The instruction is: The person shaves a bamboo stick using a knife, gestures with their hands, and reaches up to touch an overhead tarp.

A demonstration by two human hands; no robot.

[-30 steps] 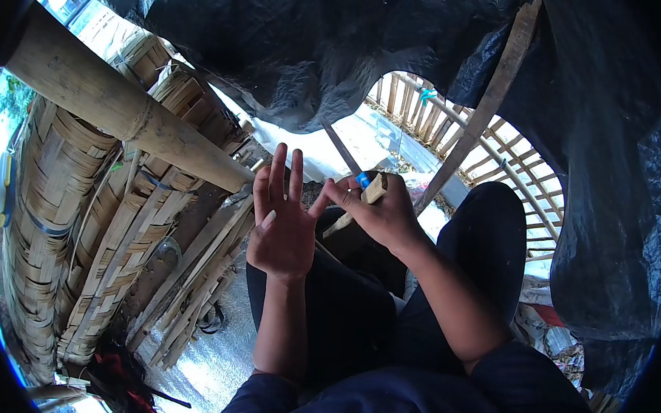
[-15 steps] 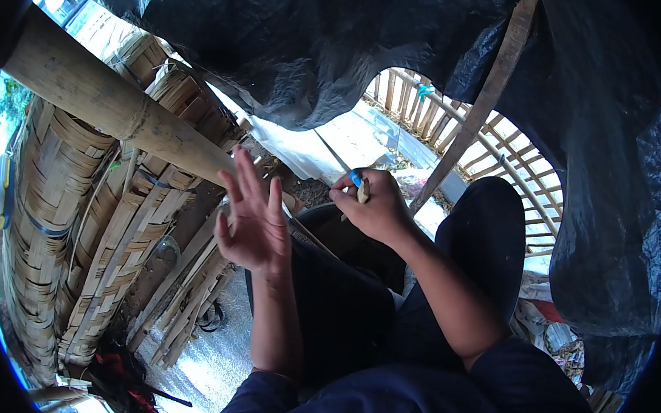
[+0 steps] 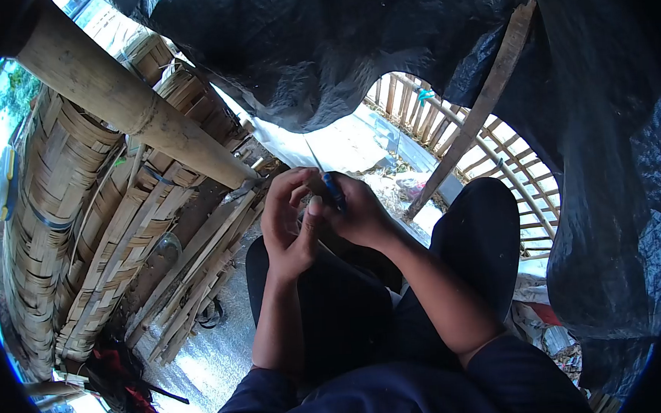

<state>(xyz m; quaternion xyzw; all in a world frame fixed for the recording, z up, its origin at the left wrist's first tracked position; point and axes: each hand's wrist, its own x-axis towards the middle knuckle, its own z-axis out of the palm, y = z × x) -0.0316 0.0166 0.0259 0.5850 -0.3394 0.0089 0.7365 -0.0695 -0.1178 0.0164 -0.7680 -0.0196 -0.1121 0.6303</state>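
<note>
- The right hand (image 3: 363, 218) is clamped around the handle of a knife (image 3: 334, 190), which shows some blue.
- The knife is in front of the person, between the two hands, its thin blade slanting up and away from the lap.
- The left hand (image 3: 285, 228) is just beside the right one, its fingers curled and thumb raised; I cannot tell whether it grips anything or whether the hands touch.
- Both hands are above the person's bent legs (image 3: 474, 235).
- Left of the legs, wood strips (image 3: 207, 268) lie in a pile, near a thick bamboo pole (image 3: 139, 116).
- A dark plastic sheet (image 3: 314, 63) hangs ahead, with a slanting plank (image 3: 484, 114) to its right.
</note>
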